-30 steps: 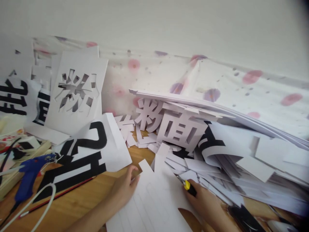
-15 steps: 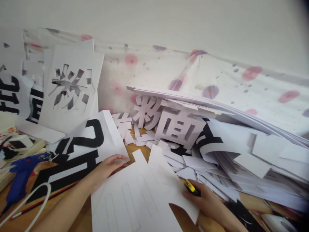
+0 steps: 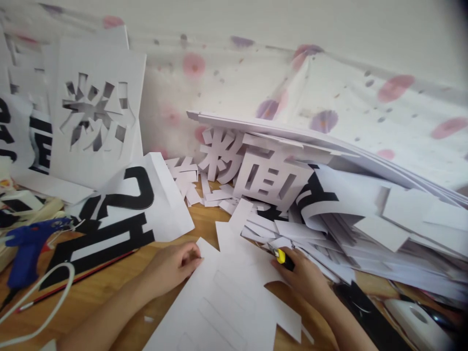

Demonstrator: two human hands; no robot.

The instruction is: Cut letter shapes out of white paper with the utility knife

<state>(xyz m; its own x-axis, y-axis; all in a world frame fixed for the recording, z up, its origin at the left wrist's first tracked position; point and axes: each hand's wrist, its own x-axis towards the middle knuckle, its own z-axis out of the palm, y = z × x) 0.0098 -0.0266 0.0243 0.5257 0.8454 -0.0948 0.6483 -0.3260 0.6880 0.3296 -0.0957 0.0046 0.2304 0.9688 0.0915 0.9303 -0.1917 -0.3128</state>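
Two bare hands rest on a white cut sheet (image 3: 226,297) lying flat on the wooden table (image 3: 109,302). Reaching in from the sheet's left, the left hand (image 3: 171,265) lies palm down with loosely curled fingers pressing the sheet's left edge, holding nothing. At the sheet's right edge, the right hand (image 3: 305,275) is closed around a yellow-and-black utility knife (image 3: 283,257); its long axis runs up and to the left, tip toward the sheet's notched far edge, though the blade is too small to make out. Just beyond the sheet lies a heap of paper offcuts (image 3: 329,219), and well left of it a blue glue gun (image 3: 25,243).
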